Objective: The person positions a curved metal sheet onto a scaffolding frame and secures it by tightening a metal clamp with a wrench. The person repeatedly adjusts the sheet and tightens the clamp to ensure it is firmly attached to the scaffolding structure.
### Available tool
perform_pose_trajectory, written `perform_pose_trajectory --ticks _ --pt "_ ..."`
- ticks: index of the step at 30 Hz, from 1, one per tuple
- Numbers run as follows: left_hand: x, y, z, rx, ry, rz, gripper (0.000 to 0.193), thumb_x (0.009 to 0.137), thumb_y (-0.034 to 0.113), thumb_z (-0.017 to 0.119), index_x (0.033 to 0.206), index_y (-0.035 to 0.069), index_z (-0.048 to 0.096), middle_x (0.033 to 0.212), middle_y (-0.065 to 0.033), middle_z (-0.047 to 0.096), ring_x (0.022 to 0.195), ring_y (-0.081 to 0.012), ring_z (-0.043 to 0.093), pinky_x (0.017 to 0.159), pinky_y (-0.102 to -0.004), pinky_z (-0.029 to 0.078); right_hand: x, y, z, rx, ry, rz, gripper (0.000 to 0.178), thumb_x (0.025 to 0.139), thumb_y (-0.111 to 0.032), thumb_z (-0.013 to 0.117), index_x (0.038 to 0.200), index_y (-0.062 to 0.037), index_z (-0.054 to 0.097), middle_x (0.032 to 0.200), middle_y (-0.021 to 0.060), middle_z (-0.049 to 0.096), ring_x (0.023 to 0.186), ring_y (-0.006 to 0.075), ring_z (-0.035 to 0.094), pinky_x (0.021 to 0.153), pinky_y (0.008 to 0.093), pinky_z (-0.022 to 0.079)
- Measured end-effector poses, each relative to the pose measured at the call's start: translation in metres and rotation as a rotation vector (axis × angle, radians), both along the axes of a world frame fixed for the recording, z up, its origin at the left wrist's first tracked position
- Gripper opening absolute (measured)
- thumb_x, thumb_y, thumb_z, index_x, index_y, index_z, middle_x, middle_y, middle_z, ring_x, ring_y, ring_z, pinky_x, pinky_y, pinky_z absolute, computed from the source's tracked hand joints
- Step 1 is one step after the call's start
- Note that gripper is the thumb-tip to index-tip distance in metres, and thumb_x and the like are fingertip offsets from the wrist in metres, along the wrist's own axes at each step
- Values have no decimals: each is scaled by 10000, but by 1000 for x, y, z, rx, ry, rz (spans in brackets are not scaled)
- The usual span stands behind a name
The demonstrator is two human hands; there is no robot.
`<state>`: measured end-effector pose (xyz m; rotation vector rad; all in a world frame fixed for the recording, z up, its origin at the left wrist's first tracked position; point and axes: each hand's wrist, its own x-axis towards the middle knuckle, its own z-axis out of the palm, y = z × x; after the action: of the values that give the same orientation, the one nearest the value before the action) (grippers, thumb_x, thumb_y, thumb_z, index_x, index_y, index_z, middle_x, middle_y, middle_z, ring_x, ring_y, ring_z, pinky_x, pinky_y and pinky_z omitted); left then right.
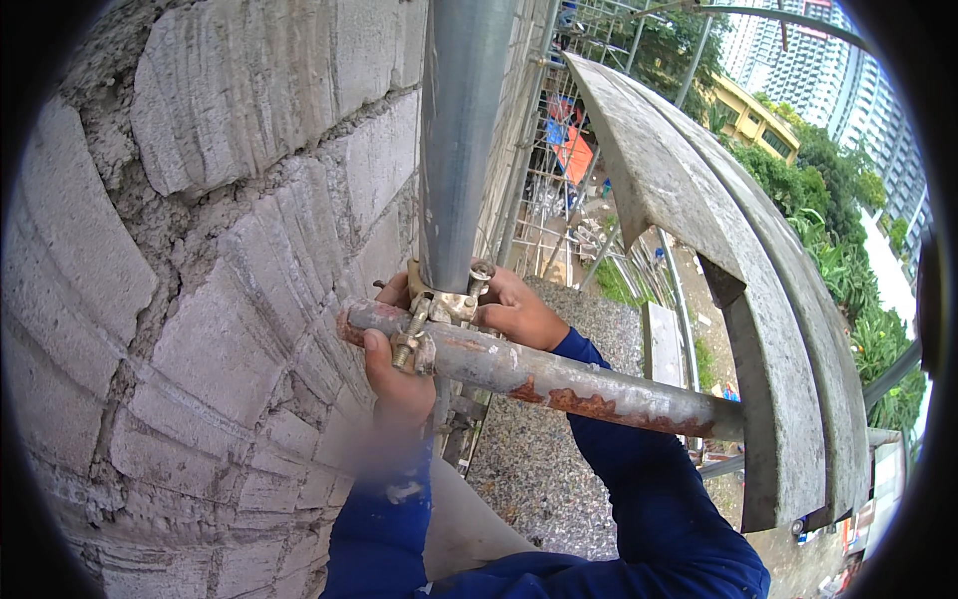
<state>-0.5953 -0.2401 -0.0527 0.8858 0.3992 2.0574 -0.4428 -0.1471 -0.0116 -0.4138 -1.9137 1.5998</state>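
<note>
A grey upright scaffold pole (pixel 462 140) runs down in front of the block wall. At its lower end sits a worn metal scaffold clamp (pixel 451 305) with bolts and nuts. A rusty horizontal scaffold tube (pixel 589 387) crosses just below the pole, reaching from the wall side out to the right. My left hand (pixel 401 391) is closed around the clamp and the tube's left end, its thumb beside a clamp bolt (pixel 406 344). From the right, my right hand (pixel 521 311) grips the far side of the clamp. Some of its fingers are hidden behind the pole and clamp.
The rough block wall (pixel 249 250) with mortar joints fills the left side. A curved, weathered sheet-like panel (pixel 718 230) stands at the right, by the tube's outer end. Lower down are a pebbled ledge (pixel 544 469), further scaffolding (pixel 534 180) and stacked poles.
</note>
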Motion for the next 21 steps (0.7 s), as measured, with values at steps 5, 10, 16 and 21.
perform_pose_trajectory --ticks 5,10,16,21 --pt "0 -1 2 -18 8 15 931 957 684 366 1479 -87 373 1447 -202 502 1349 -312 498 1135 -451 390 -3 4 -20 12 76 -29 529 981 -130 552 1487 -16 447 1277 69 600 1171 168 570 999 314 459" --pt "-1 1 -1 19 11 4 928 957 680 381 1476 -90 376 1433 -202 510 1336 -309 506 1128 -443 397 -2 19 -34 311 -49 -155 414 1020 -142 523 1419 -31 528 1062 73 652 955 156 595 858 340 500" --pt "0 0 1 -4 10 25 925 956 677 400 1477 -87 377 1429 -201 512 1333 -306 509 1126 -444 402 -14 19 -33 566 36 -331 297 1030 -117 498 1298 -19 579 861 83 602 814 172 576 784 331 499" --pt "0 -1 3 15 28 15 932 955 684 400 1476 -90 381 1440 -200 506 1337 -309 505 1126 -446 402 -9 24 -39 657 151 -570 237 1066 -219 492 1122 1 558 745 56 526 647 180 518 661 308 467"
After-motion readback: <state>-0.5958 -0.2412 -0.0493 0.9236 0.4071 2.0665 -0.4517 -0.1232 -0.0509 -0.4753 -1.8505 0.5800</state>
